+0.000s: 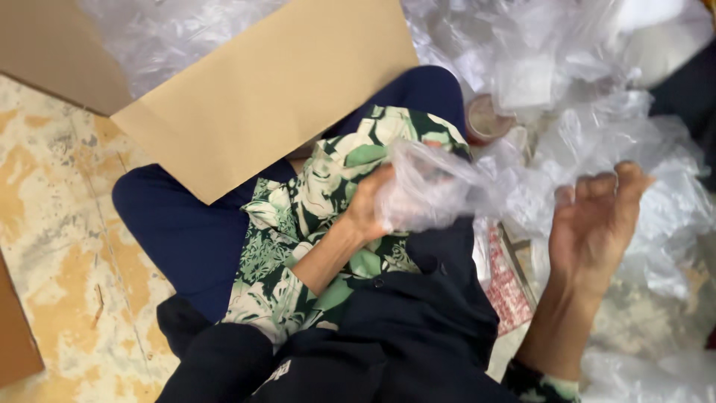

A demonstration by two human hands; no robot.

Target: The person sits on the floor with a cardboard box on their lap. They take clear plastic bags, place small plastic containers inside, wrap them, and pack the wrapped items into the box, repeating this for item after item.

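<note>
Seated person's left hand (371,205) pinches a clear plastic bag (432,190) over the lap, keeping it taut, while the right hand (593,224) at three o'clock hangs half-curled, empty, beside loose plastic (641,149).

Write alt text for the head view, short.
A seated person's left hand grips a crumpled clear plastic bag over their lap, while the right hand is raised, fingers spread, against a heap of clear plastic bags. A brown cardboard flap lies across their knees, above a worn patterned floor.
</note>
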